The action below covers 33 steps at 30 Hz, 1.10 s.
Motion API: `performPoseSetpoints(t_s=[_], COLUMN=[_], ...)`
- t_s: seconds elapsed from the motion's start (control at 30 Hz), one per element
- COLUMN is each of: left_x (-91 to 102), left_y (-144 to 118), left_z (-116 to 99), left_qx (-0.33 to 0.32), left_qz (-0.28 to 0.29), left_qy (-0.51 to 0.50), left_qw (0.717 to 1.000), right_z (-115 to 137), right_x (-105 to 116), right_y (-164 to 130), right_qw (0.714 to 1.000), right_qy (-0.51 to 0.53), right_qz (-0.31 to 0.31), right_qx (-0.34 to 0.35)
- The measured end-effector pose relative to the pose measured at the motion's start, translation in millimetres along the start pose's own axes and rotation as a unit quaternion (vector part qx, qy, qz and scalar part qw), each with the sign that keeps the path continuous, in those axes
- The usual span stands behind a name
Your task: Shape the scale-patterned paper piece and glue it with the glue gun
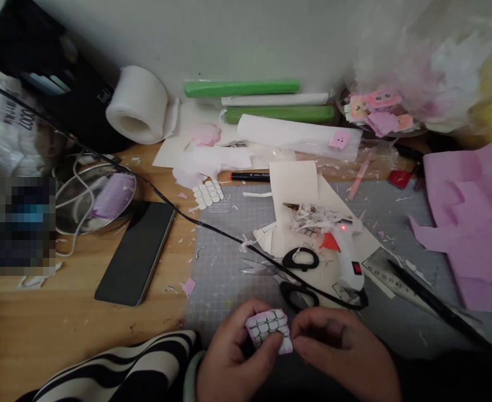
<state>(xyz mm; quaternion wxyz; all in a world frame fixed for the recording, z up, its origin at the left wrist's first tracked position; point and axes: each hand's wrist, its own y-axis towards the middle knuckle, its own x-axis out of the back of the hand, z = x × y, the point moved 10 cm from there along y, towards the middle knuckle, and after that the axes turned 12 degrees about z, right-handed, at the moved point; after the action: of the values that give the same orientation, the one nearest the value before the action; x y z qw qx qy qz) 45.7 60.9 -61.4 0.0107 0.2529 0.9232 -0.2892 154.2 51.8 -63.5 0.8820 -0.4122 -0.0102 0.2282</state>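
Observation:
My left hand [233, 357] and my right hand [342, 352] meet at the near edge of the desk. Between their fingertips they pinch a small pink paper piece covered with white scale shapes outlined in black [270, 329]. The left thumb lies across its lower edge. Just beyond the hands lie black-handled scissors [298, 273] and a white hot glue gun [346, 251] with a red light lit. A loose sheet of white cut scale shapes [208, 194] rests at the far left corner of the grey cutting mat [224, 262].
A dark phone [137, 251] lies on the wood left of the mat, with a black cable [153, 190] crossing the desk. White tape roll [139, 103], green and white rolls [241, 88], marker [249, 176], pink paper sheets [472, 212], clear ruler and black stick [430, 298] surround the mat.

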Motion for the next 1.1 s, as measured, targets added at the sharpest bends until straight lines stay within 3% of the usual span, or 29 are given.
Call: performPoseSetpoints(t_s=[0.47,0.67,0.8,1.1], left_x=[-3.0,3.1,0.0,0.0], left_y=[2.2,-2.5,-0.6,1.6], left_z=[3.3,1.0,0.9,6.0], left_qx=[0.010,0.011,0.010,0.023], left_qz=[0.013,-0.043,-0.013,-0.007], left_qy=[-0.043,-0.057,-0.047,-0.078], left_qw=[0.999,0.997,0.999,0.997], right_z=[-4.9,-6.4,-7.1,-4.2], right_x=[-0.1,3.4,6.6,5.2], right_y=[2.5,1.9,1.9,3.4], right_qw=[0.999,0.998,0.997,0.998], right_qy=[-0.048,-0.068,-0.075,-0.052], right_qz=[0.014,-0.007,-0.025,-0.021], right_qx=[0.002,0.006,0.001,-0.011])
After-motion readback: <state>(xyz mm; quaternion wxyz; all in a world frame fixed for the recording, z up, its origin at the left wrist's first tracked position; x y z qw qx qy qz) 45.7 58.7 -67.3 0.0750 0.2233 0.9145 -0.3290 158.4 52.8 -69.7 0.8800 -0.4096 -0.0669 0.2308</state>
